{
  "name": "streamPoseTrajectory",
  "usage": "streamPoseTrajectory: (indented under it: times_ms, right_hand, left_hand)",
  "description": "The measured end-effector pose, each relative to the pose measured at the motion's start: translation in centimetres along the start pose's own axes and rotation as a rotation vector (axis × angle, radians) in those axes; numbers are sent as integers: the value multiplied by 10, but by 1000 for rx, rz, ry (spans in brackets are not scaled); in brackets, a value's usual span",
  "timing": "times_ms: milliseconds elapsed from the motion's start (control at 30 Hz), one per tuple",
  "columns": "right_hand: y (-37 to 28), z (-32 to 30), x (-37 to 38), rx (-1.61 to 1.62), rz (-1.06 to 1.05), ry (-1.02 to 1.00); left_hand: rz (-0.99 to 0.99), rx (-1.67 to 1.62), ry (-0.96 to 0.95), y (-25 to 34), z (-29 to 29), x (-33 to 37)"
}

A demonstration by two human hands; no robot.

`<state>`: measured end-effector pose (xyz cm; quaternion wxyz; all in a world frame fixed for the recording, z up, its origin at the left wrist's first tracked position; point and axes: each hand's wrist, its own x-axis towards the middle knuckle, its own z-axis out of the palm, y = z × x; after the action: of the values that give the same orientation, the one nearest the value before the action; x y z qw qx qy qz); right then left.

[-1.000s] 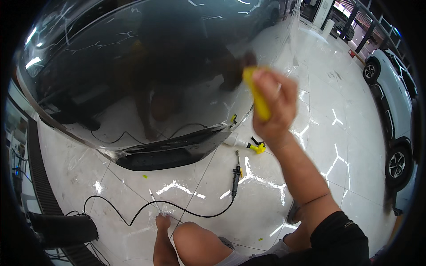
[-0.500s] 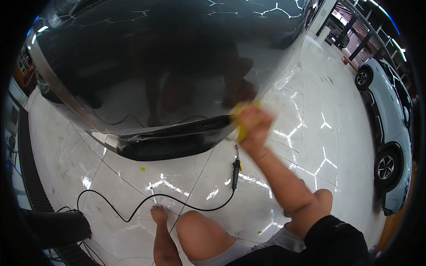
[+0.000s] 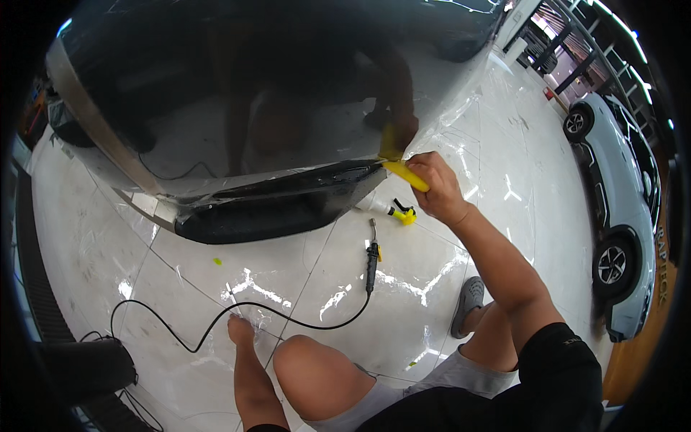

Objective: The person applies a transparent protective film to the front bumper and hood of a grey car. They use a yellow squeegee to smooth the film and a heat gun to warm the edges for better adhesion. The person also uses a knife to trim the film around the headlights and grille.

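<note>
My right hand [image 3: 437, 189] is closed round a yellow squeegee [image 3: 407, 175]. Its tip meets the right end of the black lower trim [image 3: 266, 217] on a glossy dark car panel [image 3: 288, 93]. Clear film [image 3: 450, 115] hangs loose and wrinkled along the panel's right edge. Low on the left, my left hand [image 3: 241, 330] is near the floor, closed on a slim whitish stick-like tool [image 3: 230, 292], whose kind I cannot make out.
A black-handled nozzle tool [image 3: 372, 268] lies on the tiled floor, joined to a long black hose [image 3: 194, 348]. Beside the trim lies a spray bottle with a yellow head [image 3: 407, 215]. A dark cylinder [image 3: 86, 371] is at lower left. A pale car [image 3: 630, 209] is parked at right.
My right hand, blurred before, now shows sharply with the squeegee angled against the trim's end. The spray bottle has come into sight. The whole view has shifted a little.
</note>
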<state>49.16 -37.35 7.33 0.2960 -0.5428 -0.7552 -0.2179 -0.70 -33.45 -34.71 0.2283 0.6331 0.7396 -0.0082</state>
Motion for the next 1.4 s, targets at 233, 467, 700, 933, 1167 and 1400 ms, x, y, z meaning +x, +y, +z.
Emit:
streamPoseTrajectory:
  times_ms: [233, 467, 700, 933, 1167, 1400]
  right_hand:
    - [-15, -2, 18, -7, -8, -27]
    - [-27, 11, 0, 398, 676, 437]
    - [-16, 2, -19, 479, 901, 713]
    - [28, -31, 22, 487, 809, 824]
    - [-20, -11, 14, 188, 727, 705]
    - [15, 6, 45, 47, 657, 761]
  left_hand:
    - [-192, 39, -128, -15, -17, -2]
    - [126, -32, 20, -87, -22, -57]
    - [-246, -873, -143, -67, -48, -94]
    - [-333, -1243, -401, -43, -69, -153]
    - [-180, -1095, -555, 13, -120, -190]
    - [-158, -1109, -456, 1, -107, -175]
